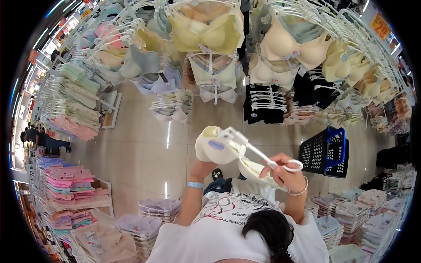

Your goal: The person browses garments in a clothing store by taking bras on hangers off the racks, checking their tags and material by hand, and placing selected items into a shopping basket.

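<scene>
A pale cream bra [251, 168] is held out in front of the white shirt, one cup at the left with a bluish label on it. My right hand [285, 173] is closed around the white plastic hanger [259, 152] near its hook and touches the bra's right end. The hanger slants up to the left over the bra. My left hand [205, 168] is under the left cup, its fingers mostly hidden behind the fabric.
A black shopping basket [314, 151] with blue handles stands on the floor at the right. Racks of hanging bras [206, 33] line the front. Folded pink clothes [66, 179] are at the left. A person [44, 139] stands far left.
</scene>
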The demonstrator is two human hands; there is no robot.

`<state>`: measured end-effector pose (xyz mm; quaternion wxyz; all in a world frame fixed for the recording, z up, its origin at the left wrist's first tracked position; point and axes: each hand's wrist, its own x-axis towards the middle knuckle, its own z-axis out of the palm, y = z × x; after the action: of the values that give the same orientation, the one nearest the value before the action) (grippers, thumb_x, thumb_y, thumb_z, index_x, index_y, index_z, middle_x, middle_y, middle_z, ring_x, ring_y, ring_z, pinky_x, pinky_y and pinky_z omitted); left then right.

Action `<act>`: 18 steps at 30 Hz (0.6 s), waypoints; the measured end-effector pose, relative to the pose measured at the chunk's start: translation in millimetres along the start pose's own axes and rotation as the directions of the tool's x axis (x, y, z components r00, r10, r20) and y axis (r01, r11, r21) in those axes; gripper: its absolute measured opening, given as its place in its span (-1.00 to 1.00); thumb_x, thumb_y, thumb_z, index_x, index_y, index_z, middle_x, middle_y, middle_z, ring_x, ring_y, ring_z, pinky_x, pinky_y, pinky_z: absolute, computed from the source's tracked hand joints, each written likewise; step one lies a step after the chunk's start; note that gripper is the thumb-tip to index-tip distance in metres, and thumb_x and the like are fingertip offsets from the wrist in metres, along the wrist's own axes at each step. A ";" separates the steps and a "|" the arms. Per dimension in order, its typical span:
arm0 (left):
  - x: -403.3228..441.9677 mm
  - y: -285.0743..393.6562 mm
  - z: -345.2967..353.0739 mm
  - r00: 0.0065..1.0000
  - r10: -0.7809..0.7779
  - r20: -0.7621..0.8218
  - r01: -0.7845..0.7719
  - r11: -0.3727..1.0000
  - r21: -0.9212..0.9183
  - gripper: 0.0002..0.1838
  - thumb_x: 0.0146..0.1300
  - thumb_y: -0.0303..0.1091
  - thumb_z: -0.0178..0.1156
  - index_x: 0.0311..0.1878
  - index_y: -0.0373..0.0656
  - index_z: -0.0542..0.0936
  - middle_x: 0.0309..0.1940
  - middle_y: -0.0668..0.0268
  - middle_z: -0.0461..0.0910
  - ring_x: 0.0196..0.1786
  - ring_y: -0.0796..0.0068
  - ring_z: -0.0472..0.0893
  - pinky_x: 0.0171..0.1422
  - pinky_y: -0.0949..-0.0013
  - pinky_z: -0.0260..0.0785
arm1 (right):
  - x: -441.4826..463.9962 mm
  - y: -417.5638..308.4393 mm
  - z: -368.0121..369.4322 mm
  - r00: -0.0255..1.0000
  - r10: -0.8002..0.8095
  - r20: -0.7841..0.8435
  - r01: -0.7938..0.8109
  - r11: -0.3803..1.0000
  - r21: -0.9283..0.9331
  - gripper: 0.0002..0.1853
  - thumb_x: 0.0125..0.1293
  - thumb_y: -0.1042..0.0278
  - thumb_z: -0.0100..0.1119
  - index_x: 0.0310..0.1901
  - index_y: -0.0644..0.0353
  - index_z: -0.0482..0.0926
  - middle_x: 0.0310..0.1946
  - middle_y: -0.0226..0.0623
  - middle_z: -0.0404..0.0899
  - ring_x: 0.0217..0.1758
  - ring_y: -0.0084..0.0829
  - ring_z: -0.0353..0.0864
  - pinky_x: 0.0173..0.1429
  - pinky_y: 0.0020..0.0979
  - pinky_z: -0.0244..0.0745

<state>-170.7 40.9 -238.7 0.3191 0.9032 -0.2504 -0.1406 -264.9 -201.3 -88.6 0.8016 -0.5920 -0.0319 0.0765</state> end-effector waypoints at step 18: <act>35.1 38.4 43.0 0.915 0.366 0.171 0.240 -0.153 -0.959 -0.68 0.15 -0.28 0.00 -0.03 -0.07 0.27 0.16 0.30 0.08 0.13 0.31 0.21 0.08 0.32 0.13 | 17.8 -8.3 -42.2 0.978 -0.031 -0.205 0.064 0.986 0.155 -0.64 0.29 0.13 -0.31 -0.09 0.27 0.28 -0.46 -0.13 0.49 -0.86 -0.79 -0.01 -0.80 -0.76 -0.12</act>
<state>-173.1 -25.6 -249.7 0.8388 0.2768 -0.1582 -0.4413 -240.6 -240.7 -94.0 0.8475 -0.5291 0.0417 -0.0007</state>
